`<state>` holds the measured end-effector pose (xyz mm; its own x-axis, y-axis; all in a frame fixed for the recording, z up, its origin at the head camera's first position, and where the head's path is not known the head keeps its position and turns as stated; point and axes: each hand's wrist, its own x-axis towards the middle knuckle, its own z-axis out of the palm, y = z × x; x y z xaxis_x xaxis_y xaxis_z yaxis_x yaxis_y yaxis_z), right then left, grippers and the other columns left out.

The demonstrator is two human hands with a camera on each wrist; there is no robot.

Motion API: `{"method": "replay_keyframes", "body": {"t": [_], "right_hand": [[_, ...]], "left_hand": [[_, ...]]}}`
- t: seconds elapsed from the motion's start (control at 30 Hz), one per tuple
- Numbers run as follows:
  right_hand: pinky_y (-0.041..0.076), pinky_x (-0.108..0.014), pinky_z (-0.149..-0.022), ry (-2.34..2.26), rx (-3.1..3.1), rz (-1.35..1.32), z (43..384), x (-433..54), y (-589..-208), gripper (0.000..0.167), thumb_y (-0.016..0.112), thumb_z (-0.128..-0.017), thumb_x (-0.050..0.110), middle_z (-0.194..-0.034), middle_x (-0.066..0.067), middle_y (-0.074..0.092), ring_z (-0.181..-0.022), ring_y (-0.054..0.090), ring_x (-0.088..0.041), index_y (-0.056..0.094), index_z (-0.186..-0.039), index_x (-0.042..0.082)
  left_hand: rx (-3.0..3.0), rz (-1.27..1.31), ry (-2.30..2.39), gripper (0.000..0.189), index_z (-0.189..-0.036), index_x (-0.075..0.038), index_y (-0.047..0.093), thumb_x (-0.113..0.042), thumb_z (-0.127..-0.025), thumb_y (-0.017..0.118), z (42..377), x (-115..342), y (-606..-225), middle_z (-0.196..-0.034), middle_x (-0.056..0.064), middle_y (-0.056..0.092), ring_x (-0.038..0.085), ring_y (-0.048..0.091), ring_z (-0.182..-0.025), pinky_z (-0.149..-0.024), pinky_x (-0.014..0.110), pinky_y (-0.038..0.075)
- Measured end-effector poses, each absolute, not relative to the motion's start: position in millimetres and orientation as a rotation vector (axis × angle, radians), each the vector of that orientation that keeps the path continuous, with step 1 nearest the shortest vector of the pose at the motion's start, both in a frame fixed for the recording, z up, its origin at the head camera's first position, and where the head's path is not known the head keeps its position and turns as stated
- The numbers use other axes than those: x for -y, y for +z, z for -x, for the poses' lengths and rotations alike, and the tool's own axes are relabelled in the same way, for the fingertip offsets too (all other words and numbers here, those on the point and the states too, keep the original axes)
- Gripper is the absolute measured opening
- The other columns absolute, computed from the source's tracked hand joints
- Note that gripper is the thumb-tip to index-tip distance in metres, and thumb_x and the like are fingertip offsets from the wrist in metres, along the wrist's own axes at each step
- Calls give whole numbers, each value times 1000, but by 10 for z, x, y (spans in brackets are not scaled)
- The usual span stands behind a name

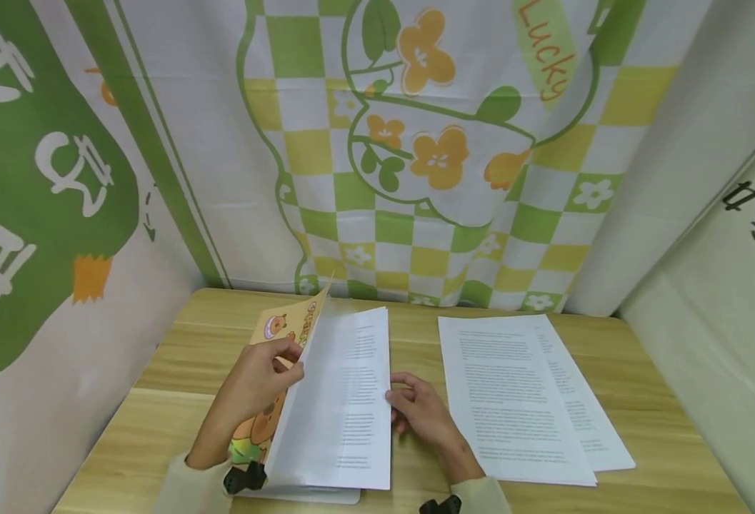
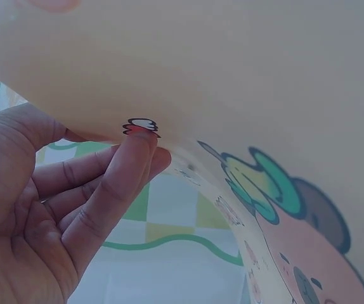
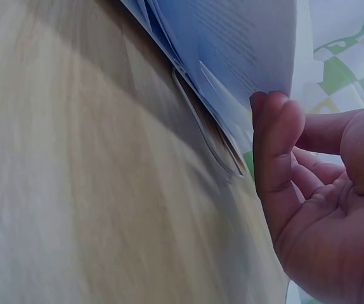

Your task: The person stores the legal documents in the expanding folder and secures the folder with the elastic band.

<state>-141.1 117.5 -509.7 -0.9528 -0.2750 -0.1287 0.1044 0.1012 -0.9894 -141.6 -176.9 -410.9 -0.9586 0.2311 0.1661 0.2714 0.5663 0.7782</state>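
A yellow folder with cartoon animals on its cover stands partly open on the table. My left hand pinches the raised cover near its free edge; in the left wrist view, fingertips and thumb meet on the bent cover. Printed sheets lie inside the folder, reaching past its back panel on the right. With thumb and forefinger, my right hand pinches the right edge of these sheets. The right wrist view shows the paper raised at that edge above the folder's rounded corner.
Two overlapping printed sheets lie flat to the right of my right hand. The wooden table ends at the back against a green and yellow checked curtain. Printed cloth also hangs at the left and right sides.
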Motion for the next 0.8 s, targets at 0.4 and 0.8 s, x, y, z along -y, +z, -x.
{"method": "replay_keyframes", "body": {"t": [0.4, 0.8], "right_hand": [[53, -27, -53, -1909, -2059, 173, 1439, -1072, -5117, 43, 61, -100, 6, -87, -12, 72, -63, 62, -17, 50, -139, -9], [56, -29, -55, -1935, -1973, 189, 1459, -982, -5183, 47, 62, -99, 7, -88, -13, 72, -64, 64, -18, 48, -141, -10]], "left_hand": [[2741, 412, -1444, 9, -99, -5, 72, -4, -92, 67, 1413, 1746, -4123, -97, 11, 72, 14, 69, -70, -44, 30, 52], [2752, 403, -1433, 9, -100, -5, 73, -5, -93, 67, 1422, 1751, -4125, -96, 6, 71, 12, 69, -72, -53, 30, 55]]}}
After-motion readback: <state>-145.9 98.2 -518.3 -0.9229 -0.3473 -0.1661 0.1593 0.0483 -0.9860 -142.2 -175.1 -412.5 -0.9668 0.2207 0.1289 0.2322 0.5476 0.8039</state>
